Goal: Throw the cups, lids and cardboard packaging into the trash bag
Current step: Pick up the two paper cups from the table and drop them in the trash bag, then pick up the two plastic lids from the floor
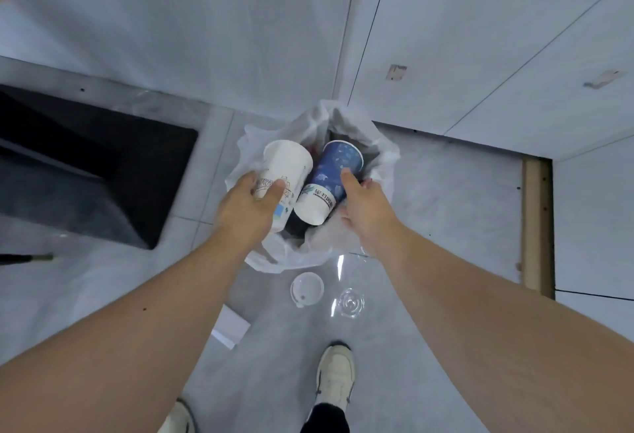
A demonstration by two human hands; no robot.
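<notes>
A white trash bag point(387, 157) stands open on the grey floor by the wall. Above its mouth, my left hand point(247, 212) grips a white paper cup point(287, 165), tilted with its rim pointing away. Beside it, my right hand point(364, 210) holds a blue and white paper cup point(332, 171), thumb on its side, also tilted over the opening. The two cups lie close side by side. On the floor in front of the bag lie a white lid point(307, 288) and a clear plastic lid point(351, 302). A white cardboard box point(230, 328) lies further left.
A dark grey block-shaped object point(85, 171) sits on the floor to the left. White wall panels rise behind the bag, with a wooden strip point(537, 226) at the right. My white shoe point(335, 374) stands just behind the lids.
</notes>
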